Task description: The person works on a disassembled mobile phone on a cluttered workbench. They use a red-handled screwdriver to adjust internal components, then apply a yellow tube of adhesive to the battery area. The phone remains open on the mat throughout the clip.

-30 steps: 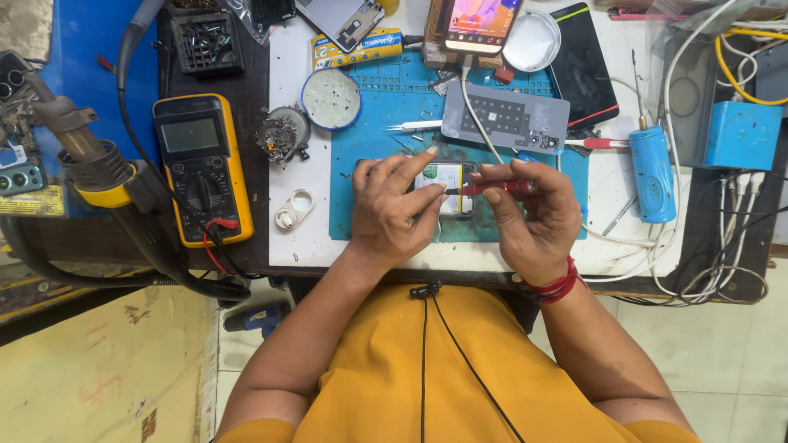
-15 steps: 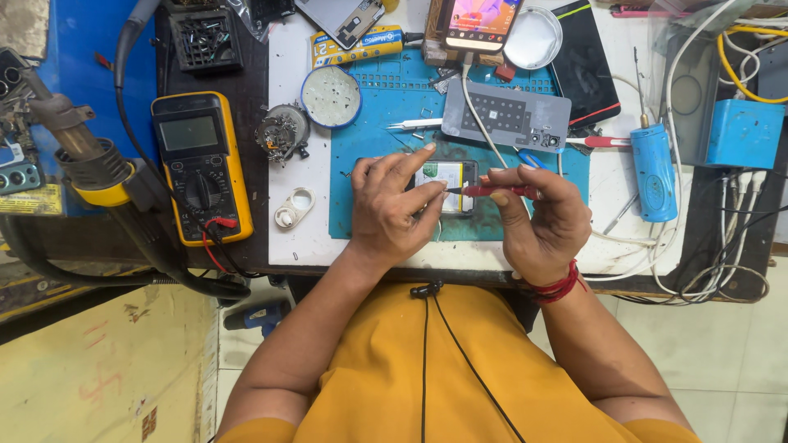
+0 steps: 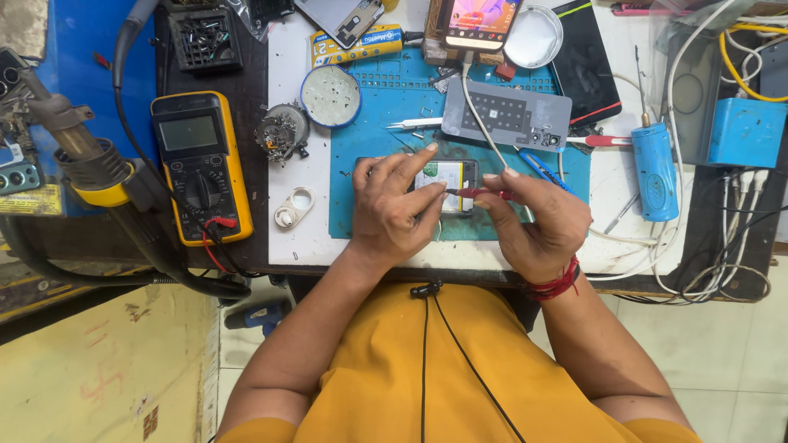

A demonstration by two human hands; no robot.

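An opened phone point(image 3: 450, 175) lies flat on the blue work mat point(image 3: 361, 220), its insides facing up. My left hand point(image 3: 396, 207) rests over the phone's left half and holds it down, index finger stretched along the top edge and thumb near the middle. My right hand point(image 3: 535, 223) pinches a thin red-handled tool point(image 3: 486, 194) between thumb and fingers. The tool lies level, and its dark tip touches the phone's inside right beside my left thumb.
A yellow multimeter point(image 3: 197, 164) with red and black leads sits on the left, a hot-air nozzle point(image 3: 72, 139) beyond it. Behind the phone are a grey back cover point(image 3: 509, 115), tweezers point(image 3: 414, 125), a round tin point(image 3: 330, 96) and a lit phone point(image 3: 480, 18). A blue cylinder tool point(image 3: 655, 172) and cables lie right.
Both hands stay over the phone. The red tool's tip has crept slightly left toward my left thumb, and my left fingers have shifted a little.
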